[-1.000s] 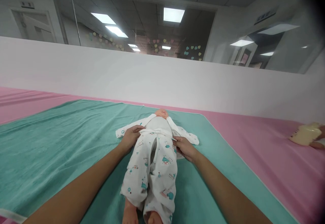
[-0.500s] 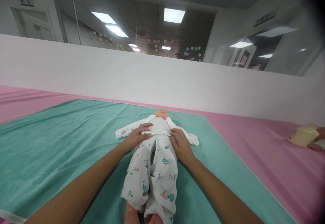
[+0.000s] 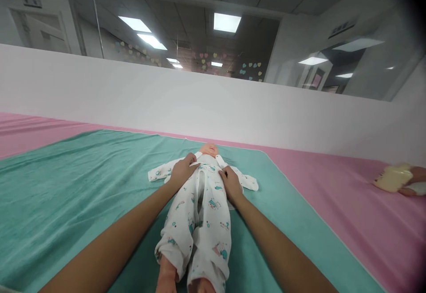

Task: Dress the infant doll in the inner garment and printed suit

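doll [image 3: 208, 150] on its back mid teal towel [image 3: 83, 186], bare feet toward me | white pants [image 3: 206, 213], teal-pink prints, waistband at chest | my left hand [image 3: 181, 172], right hand [image 3: 230, 185] apart, on waistband sides; pinch unclear

Infant-care training room: doll [image 3: 210, 213] on towel [image 3: 83, 186], pink table [image 3: 333, 186], glass partition [image 3: 109, 40], heart stickers [image 3: 251, 67], ceiling lights [image 3: 226, 21].

White partition wall [image 3: 213, 107], glass [image 3: 173, 40] above, lit ceiling panels [image 3: 226, 21], pink surface [image 3: 333, 186] beneath.
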A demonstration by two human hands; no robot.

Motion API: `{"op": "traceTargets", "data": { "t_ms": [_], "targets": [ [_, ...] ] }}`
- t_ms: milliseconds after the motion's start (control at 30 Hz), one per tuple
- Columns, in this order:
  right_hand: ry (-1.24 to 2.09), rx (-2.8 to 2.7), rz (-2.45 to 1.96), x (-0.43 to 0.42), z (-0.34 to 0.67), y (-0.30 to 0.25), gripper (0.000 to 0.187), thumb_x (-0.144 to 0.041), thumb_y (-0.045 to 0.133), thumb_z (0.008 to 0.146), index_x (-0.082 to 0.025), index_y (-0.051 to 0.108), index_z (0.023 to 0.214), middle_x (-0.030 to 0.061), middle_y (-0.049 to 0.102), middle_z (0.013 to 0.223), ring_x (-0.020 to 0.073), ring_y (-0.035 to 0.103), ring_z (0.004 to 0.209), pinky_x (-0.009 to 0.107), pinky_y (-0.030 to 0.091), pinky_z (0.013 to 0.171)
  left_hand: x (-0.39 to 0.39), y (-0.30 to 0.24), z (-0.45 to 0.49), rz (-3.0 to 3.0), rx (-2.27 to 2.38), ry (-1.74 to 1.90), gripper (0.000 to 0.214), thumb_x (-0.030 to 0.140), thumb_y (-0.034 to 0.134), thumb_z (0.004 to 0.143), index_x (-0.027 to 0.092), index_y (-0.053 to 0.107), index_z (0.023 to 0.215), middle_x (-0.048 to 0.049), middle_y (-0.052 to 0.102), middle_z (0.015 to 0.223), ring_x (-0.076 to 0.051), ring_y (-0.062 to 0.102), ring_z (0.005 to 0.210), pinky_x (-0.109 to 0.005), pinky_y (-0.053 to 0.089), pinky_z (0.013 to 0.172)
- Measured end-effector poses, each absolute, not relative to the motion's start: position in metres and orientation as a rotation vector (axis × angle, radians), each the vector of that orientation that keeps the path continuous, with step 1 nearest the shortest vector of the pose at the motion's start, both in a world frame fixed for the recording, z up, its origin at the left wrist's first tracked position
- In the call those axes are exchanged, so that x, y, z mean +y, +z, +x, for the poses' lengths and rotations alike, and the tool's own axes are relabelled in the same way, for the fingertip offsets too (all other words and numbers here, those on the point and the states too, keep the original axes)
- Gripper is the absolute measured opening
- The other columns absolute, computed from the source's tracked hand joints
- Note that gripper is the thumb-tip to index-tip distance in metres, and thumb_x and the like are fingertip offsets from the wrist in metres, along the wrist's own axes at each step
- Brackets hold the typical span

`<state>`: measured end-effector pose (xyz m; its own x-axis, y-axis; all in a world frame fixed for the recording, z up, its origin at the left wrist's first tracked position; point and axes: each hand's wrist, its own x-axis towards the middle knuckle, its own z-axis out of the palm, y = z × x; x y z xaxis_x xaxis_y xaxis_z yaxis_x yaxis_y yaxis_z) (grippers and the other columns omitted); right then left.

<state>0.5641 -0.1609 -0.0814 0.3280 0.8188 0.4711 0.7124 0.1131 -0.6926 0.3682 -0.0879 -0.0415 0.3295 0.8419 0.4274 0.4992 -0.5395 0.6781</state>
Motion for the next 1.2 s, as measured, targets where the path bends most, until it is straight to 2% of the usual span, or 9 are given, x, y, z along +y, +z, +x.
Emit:
{"op": "traceTargets", "data": {
  "t_ms": [167, 233, 300, 367, 433, 633, 833, 1067, 1200],
  "targets": [
    [0.137, -1.277, -1.731, -0.163, 0.562, -0.081, 0.023, -0.040, 0.038, 0.084, -0.022, 0.045, 0.071, 0.0004, 0.052, 0.072, 0.0172, 0.044, 0.068, 0.028, 0.030, 0.061, -0.102, -0.048, 0.362, 2.086, 1.004, 1.135, 0.025, 0.045, 0.051, 0.079, 0.023, 0.062, 0.085, 0.0002, 0.065, 0.085, -0.020, 0.055, 0.081, -0.027, 0.037, 0.071],
    [0.140, -1.244, -1.715, -0.165, 0.562, -0.081, 0.026, -0.044, 0.039, 0.084, -0.022, 0.046, 0.071, 0.0011, 0.053, 0.072, 0.0175, 0.044, 0.068, 0.027, 0.029, 0.061, -0.104, -0.048, 0.356, 1.918, 0.963, 1.159, 0.034, 0.050, 0.046, 0.081, 0.020, 0.062, 0.080, -0.0007, 0.064, 0.080, -0.019, 0.054, 0.077, -0.027, 0.039, 0.070],
    [0.178, -1.229, -1.678, -0.167, 0.563, -0.082, 0.030, -0.049, 0.042, 0.082, -0.023, 0.047, 0.067, 0.0011, 0.053, 0.067, 0.0178, 0.044, 0.066, 0.027, 0.029, 0.060, -0.104, -0.049, 0.348, 1.748, 0.952, 1.089, 0.038, 0.052, 0.045, 0.080, 0.018, 0.059, 0.074, 0.0004, 0.059, 0.068, -0.016, 0.051, 0.065, -0.025, 0.039, 0.061],
    [0.263, -1.199, -1.642, -0.169, 0.565, -0.082, 0.034, -0.053, 0.046, 0.079, -0.023, 0.046, 0.063, 0.0003, 0.051, 0.062, 0.0176, 0.042, 0.063, 0.027, 0.028, 0.059, -0.101, -0.048, 0.339, 1.644, 0.912, 0.911, 0.032, 0.049, 0.053, 0.075, 0.017, 0.056, 0.071, 0.0032, 0.052, 0.059, -0.012, 0.046, 0.054, -0.023, 0.036, 0.052],
    [0.419, -1.123, -1.608, -0.170, 0.567, -0.082, 0.035, -0.054, 0.052, 0.074, -0.023, 0.045, 0.060, -0.0008, 0.049, 0.059, 0.0166, 0.041, 0.061, 0.027, 0.028, 0.059, -0.100, -0.046, 0.329, 1.573, 0.832, 0.720, 0.023, 0.039, 0.061, 0.070, 0.017, 0.056, 0.073, 0.0041, 0.051, 0.058, -0.010, 0.045, 0.051, -0.021, 0.036, 0.050],
    [0.977, -1.032, -1.431, -0.175, 0.574, -0.084, 0.025, -0.042, 0.055, 0.074, -0.020, 0.048, 0.063, -0.0027, 0.049, 0.054, 0.0124, 0.045, 0.052, 0.027, 0.040, 0.054, -0.105, -0.038, 0.313, 1.580, 0.653, 0.415, 0.019, 0.020, 0.066, 0.057, 0.016, 0.064, 0.076, -0.0034, 0.066, 0.077, -0.017, 0.060, 0.068, -0.025, 0.046, 0.059],
    [1.316, -1.054, -1.238, -0.182, 0.585, -0.083, 0.007, -0.020, 0.059, 0.065, -0.016, 0.056, 0.070, 0.0000, 0.060, 0.062, 0.0124, 0.056, 0.059, 0.029, 0.049, 0.064, -0.105, -0.041, 0.313, 1.534, 0.695, 0.488, 0.031, 0.020, 0.069, 0.056, 0.015, 0.067, 0.086, -0.0056, 0.068, 0.082, -0.020, 0.062, 0.074, -0.026, 0.048, 0.059],
    [1.490, -1.139, -0.990, -0.189, 0.587, -0.079, 0.042, -0.008, 0.063, 0.057, -0.016, 0.062, 0.099, 0.0042, 0.069, 0.086, 0.0177, 0.064, 0.082, 0.032, 0.050, 0.078, -0.103, -0.046, 0.312, 1.485, 0.624, 0.483, 0.039, 0.020, 0.071, 0.060, 0.015, 0.066, 0.098, -0.0061, 0.068, 0.088, -0.020, 0.062, 0.083, -0.024, 0.047, 0.062],
    [1.477, -1.153, -1.001, -0.191, 0.586, -0.079, 0.047, -0.007, 0.065, 0.057, -0.017, 0.062, 0.103, 0.0041, 0.069, 0.089, 0.0179, 0.065, 0.085, 0.032, 0.050, 0.081, -0.103, -0.047, 0.312, 1.472, 0.611, 0.494, 0.039, 0.022, 0.072, 0.060, 0.015, 0.066, 0.099, -0.0072, 0.068, 0.091, -0.020, 0.063, 0.080, -0.025, 0.048, 0.062]
  ]
}}
